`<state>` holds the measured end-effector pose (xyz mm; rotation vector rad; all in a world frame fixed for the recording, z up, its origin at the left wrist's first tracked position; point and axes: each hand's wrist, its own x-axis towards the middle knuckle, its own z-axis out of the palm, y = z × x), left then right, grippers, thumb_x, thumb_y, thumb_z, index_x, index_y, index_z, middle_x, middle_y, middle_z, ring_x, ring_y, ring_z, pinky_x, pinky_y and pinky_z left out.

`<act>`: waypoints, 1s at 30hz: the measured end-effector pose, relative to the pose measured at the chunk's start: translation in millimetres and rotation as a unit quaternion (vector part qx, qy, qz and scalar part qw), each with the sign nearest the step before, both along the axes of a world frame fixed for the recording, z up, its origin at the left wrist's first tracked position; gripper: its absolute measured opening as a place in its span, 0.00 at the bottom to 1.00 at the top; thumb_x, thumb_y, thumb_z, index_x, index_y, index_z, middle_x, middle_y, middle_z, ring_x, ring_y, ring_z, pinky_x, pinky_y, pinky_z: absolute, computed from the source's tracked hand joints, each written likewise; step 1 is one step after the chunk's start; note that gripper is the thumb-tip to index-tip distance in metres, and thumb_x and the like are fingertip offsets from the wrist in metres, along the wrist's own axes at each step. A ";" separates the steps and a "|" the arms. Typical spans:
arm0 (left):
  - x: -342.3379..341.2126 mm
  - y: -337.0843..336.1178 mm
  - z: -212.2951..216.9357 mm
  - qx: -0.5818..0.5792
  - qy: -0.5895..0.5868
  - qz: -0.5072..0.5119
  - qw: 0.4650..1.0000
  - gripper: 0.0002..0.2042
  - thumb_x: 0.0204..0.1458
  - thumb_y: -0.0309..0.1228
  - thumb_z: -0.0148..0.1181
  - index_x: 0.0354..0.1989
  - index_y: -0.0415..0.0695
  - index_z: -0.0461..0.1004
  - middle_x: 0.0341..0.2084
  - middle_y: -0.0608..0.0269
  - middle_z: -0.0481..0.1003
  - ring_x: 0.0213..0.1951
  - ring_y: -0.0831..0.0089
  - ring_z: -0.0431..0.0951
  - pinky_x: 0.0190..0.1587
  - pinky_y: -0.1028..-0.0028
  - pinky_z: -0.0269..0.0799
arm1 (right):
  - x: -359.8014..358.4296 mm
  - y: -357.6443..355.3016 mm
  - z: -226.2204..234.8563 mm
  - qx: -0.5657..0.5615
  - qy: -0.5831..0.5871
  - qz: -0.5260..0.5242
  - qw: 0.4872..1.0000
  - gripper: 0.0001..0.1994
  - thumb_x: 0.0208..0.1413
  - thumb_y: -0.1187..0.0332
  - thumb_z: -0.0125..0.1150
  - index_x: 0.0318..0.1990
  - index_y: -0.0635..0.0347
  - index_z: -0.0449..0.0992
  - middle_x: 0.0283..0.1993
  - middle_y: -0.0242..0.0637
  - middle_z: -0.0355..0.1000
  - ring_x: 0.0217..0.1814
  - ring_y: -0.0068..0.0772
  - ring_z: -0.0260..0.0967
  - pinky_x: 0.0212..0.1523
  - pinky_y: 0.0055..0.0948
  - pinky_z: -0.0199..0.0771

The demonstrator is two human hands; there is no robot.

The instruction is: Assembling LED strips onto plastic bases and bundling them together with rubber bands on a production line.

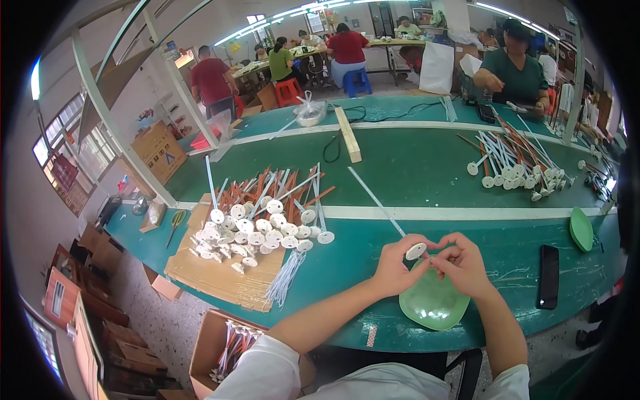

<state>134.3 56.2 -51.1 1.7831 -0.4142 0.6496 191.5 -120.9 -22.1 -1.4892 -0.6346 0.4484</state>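
One white disc [415, 251], with a pale strip [377, 200] beyond, in the left hand's [397, 268] curled fingers; in the right hand [467, 268], a close pinch, contents too small to tell. Probably light, rigid; best held by the rim. Below, a green dish [433, 310]; farther left, similar discs [257, 239].

Plain pale shirt [380, 383] on this one from where I'm standing, whitish with greyish shadows in the folds. Left sleeve [262, 372] is short, kinda loose and creased, and the right sleeve [511, 384] is the same whitish stuff. Forearms [327, 317], left hand [396, 268] and right hand [465, 265] are all bare.
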 end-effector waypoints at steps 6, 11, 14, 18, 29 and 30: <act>-0.1 -1.4 -3.7 0.000 -0.029 -0.010 1.000 0.10 0.47 0.18 0.63 0.38 0.40 0.73 0.34 0.59 0.81 0.34 0.74 0.82 0.37 0.76 0.76 | 6.2 0.2 0.9 0.000 0.096 -0.033 0.995 0.16 0.51 0.81 0.64 0.40 0.61 0.62 0.24 0.39 0.74 0.22 0.21 0.69 0.20 0.21 0.69; 1.3 4.3 -1.0 0.047 -0.041 -0.005 0.998 0.08 0.45 0.19 0.66 0.33 0.41 0.75 0.31 0.59 0.81 0.32 0.72 0.82 0.34 0.77 0.76 | 10.5 -2.7 -1.8 0.018 0.147 -0.028 0.989 0.15 0.50 0.81 0.64 0.40 0.60 0.63 0.25 0.39 0.75 0.20 0.21 0.68 0.19 0.21 0.67; 2.4 9.4 -0.2 0.090 -0.059 0.006 0.994 0.08 0.43 0.21 0.69 0.31 0.42 0.75 0.31 0.59 0.81 0.29 0.69 0.81 0.32 0.76 0.75 | 12.2 -5.1 2.0 0.005 0.156 -0.023 0.988 0.15 0.50 0.81 0.64 0.39 0.60 0.64 0.25 0.39 0.75 0.20 0.20 0.68 0.19 0.20 0.67; 1.7 6.7 1.6 0.126 -0.079 0.008 0.989 0.08 0.41 0.21 0.70 0.30 0.41 0.77 0.28 0.61 0.80 0.28 0.68 0.80 0.28 0.74 0.74 | 16.6 -9.8 -1.1 0.017 0.180 -0.017 0.983 0.14 0.50 0.80 0.66 0.39 0.63 0.65 0.25 0.41 0.75 0.22 0.22 0.69 0.21 0.22 0.68; 3.5 6.8 -1.5 0.122 -0.130 0.036 0.983 0.06 0.40 0.20 0.70 0.26 0.41 0.78 0.21 0.62 0.78 0.23 0.69 0.78 0.24 0.75 0.71 | 13.8 -7.0 -4.8 -0.011 0.192 -0.005 0.981 0.11 0.52 0.79 0.65 0.39 0.64 0.67 0.26 0.40 0.75 0.24 0.21 0.69 0.22 0.22 0.69; 2.8 7.6 -2.2 0.126 -0.121 0.043 0.984 0.06 0.41 0.20 0.70 0.26 0.41 0.78 0.21 0.62 0.78 0.23 0.68 0.78 0.24 0.75 0.71 | 13.6 -6.6 -5.8 -0.010 0.191 -0.006 0.982 0.10 0.53 0.78 0.64 0.39 0.65 0.68 0.27 0.40 0.76 0.24 0.22 0.70 0.23 0.22 0.70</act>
